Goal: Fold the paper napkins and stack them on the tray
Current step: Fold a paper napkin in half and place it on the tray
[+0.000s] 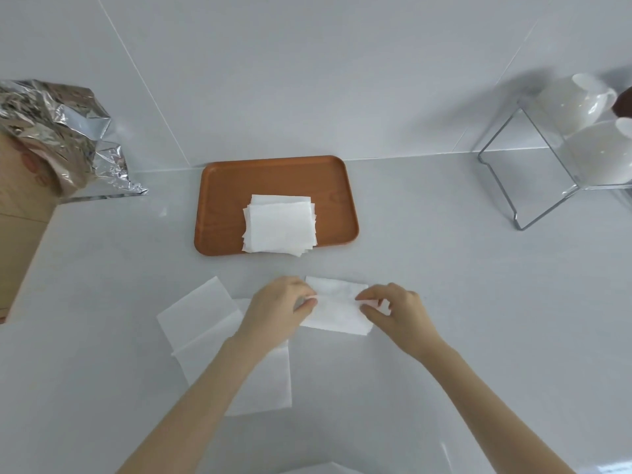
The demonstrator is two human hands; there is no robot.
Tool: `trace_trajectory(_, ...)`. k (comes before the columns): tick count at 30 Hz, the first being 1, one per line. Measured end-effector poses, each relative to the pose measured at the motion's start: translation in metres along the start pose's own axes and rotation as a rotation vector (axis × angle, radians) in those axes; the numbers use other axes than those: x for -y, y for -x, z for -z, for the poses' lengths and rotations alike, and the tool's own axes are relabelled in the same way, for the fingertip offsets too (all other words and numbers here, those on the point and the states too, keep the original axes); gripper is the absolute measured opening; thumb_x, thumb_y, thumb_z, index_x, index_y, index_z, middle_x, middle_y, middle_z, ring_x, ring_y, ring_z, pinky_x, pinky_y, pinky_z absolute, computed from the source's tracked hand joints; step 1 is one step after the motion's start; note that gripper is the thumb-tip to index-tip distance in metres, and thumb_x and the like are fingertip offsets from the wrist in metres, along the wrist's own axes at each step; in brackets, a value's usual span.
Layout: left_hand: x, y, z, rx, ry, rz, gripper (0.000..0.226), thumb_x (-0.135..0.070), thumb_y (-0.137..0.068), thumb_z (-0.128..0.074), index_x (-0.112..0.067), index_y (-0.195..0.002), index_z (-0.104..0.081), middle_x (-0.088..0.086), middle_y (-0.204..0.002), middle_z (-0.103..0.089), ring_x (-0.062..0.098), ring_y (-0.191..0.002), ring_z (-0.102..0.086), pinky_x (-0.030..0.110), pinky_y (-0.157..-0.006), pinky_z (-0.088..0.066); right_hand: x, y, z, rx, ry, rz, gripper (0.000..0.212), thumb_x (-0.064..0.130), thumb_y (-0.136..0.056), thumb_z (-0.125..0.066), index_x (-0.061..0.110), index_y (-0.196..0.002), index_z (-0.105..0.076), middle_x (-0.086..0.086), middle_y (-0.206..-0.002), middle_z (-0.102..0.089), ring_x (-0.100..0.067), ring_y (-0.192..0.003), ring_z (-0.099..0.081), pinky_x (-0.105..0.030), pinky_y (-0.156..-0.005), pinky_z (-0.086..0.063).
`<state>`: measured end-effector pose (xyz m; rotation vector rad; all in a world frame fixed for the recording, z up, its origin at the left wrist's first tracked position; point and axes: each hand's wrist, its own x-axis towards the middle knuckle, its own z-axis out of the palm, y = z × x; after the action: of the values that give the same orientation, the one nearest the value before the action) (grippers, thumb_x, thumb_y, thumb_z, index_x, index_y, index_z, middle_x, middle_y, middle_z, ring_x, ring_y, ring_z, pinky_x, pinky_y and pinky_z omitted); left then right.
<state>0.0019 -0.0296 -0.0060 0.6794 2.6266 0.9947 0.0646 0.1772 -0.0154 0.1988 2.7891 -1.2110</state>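
Observation:
A brown tray [219, 186] lies at the back of the white counter and carries a stack of folded white napkins [279, 224]. In front of it a half-folded napkin [337, 311] rests on the counter. My left hand [273, 313] pinches its left edge and my right hand [396, 311] pinches its right edge. Unfolded napkins [198, 316] lie spread to the left, partly under my left forearm.
Crumpled silver foil [65, 131] over a cardboard box [20, 206] stands at the far left. A wire rack [533, 172] holding white cups [574, 104] stands at the back right. Another white sheet edge [325, 468] shows at the bottom.

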Motion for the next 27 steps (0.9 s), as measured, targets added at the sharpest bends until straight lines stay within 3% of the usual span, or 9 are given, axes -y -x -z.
trace_trajectory(4, 0.01, -0.032, -0.005, 0.053, -0.06, 0.088, 0.014, -0.014, -0.083, -0.057, -0.011, -0.094, -0.065, 0.011, -0.097, -0.067, 0.029, -0.093, -0.058, 0.037, -0.078, -0.047, -0.006, -0.03, -0.009, 0.022, 0.034, -0.041, 0.02, 0.009, -0.08, -0.062, 0.019, -0.097, -0.065, -0.006, -0.094, -0.067, -0.02, -0.086, -0.057, -0.02, -0.069, -0.039)
trace_trajectory(7, 0.02, -0.035, -0.016, 0.06, -0.105, 0.114, 0.037, -0.011, -0.08, -0.06, -0.013, -0.116, -0.053, 0.01, -0.119, -0.058, 0.028, -0.11, -0.051, 0.037, -0.089, -0.044, -0.01, -0.035, -0.021, -0.09, 0.088, -0.062, 0.036, 0.003, -0.078, -0.063, 0.013, -0.112, -0.058, -0.008, -0.106, -0.065, -0.026, -0.102, -0.051, -0.031, -0.078, -0.044)
trace_trajectory(9, 0.022, -0.028, -0.023, -0.004, -0.131, 0.057, 0.045, -0.008, -0.077, -0.063, -0.013, -0.119, -0.049, 0.011, -0.123, -0.055, 0.029, -0.113, -0.049, 0.038, -0.09, -0.043, -0.012, -0.03, -0.025, -0.16, 0.136, -0.036, 0.044, 0.003, -0.075, -0.065, 0.011, -0.117, -0.055, -0.008, -0.115, -0.062, -0.029, -0.11, -0.046, -0.037, -0.083, -0.046)
trace_trajectory(12, 0.021, -0.011, -0.026, -0.066, -0.172, -0.109, 0.035, -0.002, -0.069, -0.07, -0.011, -0.102, -0.061, 0.011, -0.108, -0.064, 0.028, -0.1, -0.058, 0.039, -0.08, -0.052, -0.017, -0.016, -0.024, -0.194, 0.178, 0.092, 0.034, 0.006, -0.07, -0.073, 0.011, -0.103, -0.064, -0.008, -0.106, -0.067, -0.033, -0.102, -0.052, -0.041, -0.08, -0.05)
trace_trajectory(16, 0.021, 0.009, -0.031, 0.003, -0.199, -0.234, 0.025, -0.004, -0.062, -0.078, -0.01, -0.083, -0.067, 0.008, -0.09, -0.07, 0.024, -0.085, -0.065, 0.036, -0.07, -0.056, -0.021, 0.009, -0.026, -0.084, 0.285, 0.27, 0.025, 0.016, -0.062, -0.082, 0.017, -0.084, -0.069, -0.003, -0.091, -0.072, -0.03, -0.088, -0.06, -0.034, -0.074, -0.046)
trace_trajectory(20, 0.021, 0.016, -0.037, 0.035, -0.161, -0.167, 0.023, -0.01, -0.068, -0.073, -0.008, -0.09, -0.066, 0.009, -0.1, -0.068, 0.024, -0.096, -0.061, 0.036, -0.081, -0.051, -0.026, 0.02, -0.036, -0.065, 0.286, 0.284, 0.022, 0.014, -0.065, -0.081, 0.016, -0.083, -0.07, -0.001, -0.091, -0.073, -0.025, -0.089, -0.065, -0.031, -0.077, -0.05)
trace_trajectory(23, 0.022, 0.018, -0.04, 0.02, -0.159, -0.155, 0.023, -0.011, -0.069, -0.071, -0.008, -0.092, -0.066, 0.009, -0.103, -0.067, 0.024, -0.098, -0.061, 0.036, -0.083, -0.048, -0.027, 0.021, -0.04, -0.122, 0.263, 0.288, 0.012, 0.006, -0.071, -0.076, 0.013, -0.08, -0.07, -0.002, -0.087, -0.074, -0.025, -0.086, -0.066, -0.026, -0.076, -0.042)
trace_trajectory(27, 0.021, 0.017, -0.036, 0.024, -0.13, -0.147, 0.02, -0.011, -0.074, -0.067, -0.009, -0.094, -0.065, 0.008, -0.105, -0.066, 0.023, -0.102, -0.058, 0.035, -0.086, -0.044, -0.012, 0.014, -0.033, -0.139, 0.233, 0.293, 0.011, 0.001, -0.073, -0.072, 0.01, -0.078, -0.067, -0.001, -0.078, -0.072, -0.026, -0.082, -0.063, -0.032, -0.071, -0.05)
